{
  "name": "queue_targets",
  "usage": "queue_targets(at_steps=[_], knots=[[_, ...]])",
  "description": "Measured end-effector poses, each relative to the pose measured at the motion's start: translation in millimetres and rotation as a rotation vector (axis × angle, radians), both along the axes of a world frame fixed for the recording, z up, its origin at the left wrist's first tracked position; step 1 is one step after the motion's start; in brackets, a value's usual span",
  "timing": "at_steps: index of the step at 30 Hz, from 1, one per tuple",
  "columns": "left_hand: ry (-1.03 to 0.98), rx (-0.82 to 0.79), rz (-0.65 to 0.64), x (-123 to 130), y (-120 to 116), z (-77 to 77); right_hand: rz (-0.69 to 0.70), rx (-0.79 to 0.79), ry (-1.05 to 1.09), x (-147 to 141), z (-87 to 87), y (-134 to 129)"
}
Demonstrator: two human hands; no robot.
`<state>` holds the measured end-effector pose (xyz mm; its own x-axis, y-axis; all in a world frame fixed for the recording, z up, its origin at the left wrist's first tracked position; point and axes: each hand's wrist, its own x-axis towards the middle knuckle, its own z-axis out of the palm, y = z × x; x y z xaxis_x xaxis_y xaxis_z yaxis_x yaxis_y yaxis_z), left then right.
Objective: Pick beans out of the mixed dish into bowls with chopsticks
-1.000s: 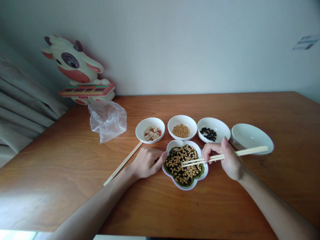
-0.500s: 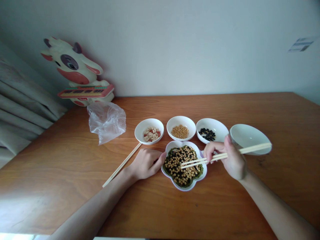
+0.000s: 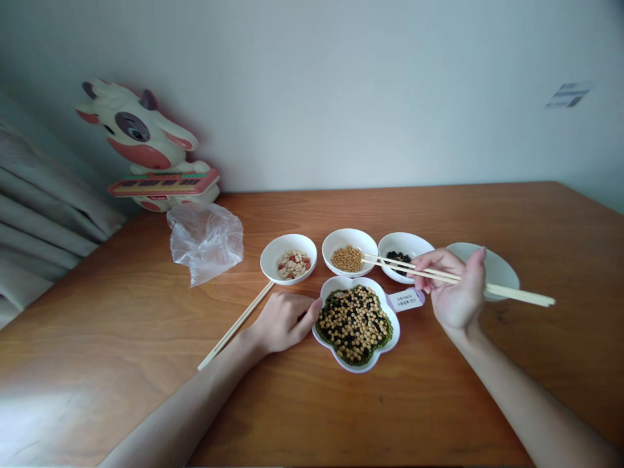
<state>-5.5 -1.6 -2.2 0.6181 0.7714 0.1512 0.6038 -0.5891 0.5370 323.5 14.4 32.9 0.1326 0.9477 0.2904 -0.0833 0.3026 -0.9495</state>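
- Pale wooden chopsticks (image 3: 517,294) had swung away from the white flower-shaped dish (image 3: 396,331) of soybeans and dark beans, their tips reaching the round white bowl of yellow soybeans (image 3: 341,235).
- Right hand (image 3: 455,292): fingers curled, pinching the chopsticks; whether the tips held a bean was too small to tell.
- Left hand (image 3: 285,323): loosely curled and holding nothing, resting on the brown wooden desk (image 3: 121,338) just beside the dish.
- Risk: a slack pinch could drop a bean, and tips catching the rim could jolt the bowl and scatter soybeans.
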Motion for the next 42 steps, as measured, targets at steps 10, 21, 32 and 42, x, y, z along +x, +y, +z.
queue_targets(at_steps=[10,21,32,42], knots=[[-0.001,-0.023,-0.001,1,0,1.8,0.411,-0.149,-0.159,14,17.5,-9],[-0.026,-0.016,-0.006,1,0,1.6,0.595,-0.205,-0.296,13,10.4,-13],[-0.017,-0.028,-0.001,0,0,2.3,0.629,-0.161,-0.397,-4,8.0,-21],[-0.003,-0.041,0.005,0,0,1.9,0.525,-0.119,-0.358,-9,3.0,-23]])
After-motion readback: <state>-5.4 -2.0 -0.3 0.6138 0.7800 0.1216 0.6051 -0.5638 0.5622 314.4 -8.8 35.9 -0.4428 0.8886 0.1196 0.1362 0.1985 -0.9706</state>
